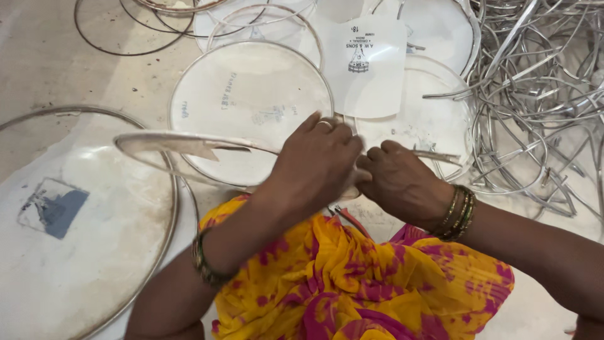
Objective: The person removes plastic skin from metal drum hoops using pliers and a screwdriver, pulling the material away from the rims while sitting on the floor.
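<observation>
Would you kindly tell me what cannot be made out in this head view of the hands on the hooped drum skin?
- Near rim of the held drum skin: hidden behind the left hand and right hand.
- Red-handled tool: mostly covered by the hands and the yellow cloth.
- Large drum skin: cut off by the left edge.
- Pile of metal hoops: cut off at top and right.

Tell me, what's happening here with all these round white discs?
A person seated on the floor holds a round, metal-rimmed white disc edge-on over the lap. The left hand grips its rim from above, and the right hand pinches the rim right beside it. More rimmed discs lie flat on the floor in front, a larger one to the left, and a tangled heap of bare metal hoops sits to the right.
</observation>
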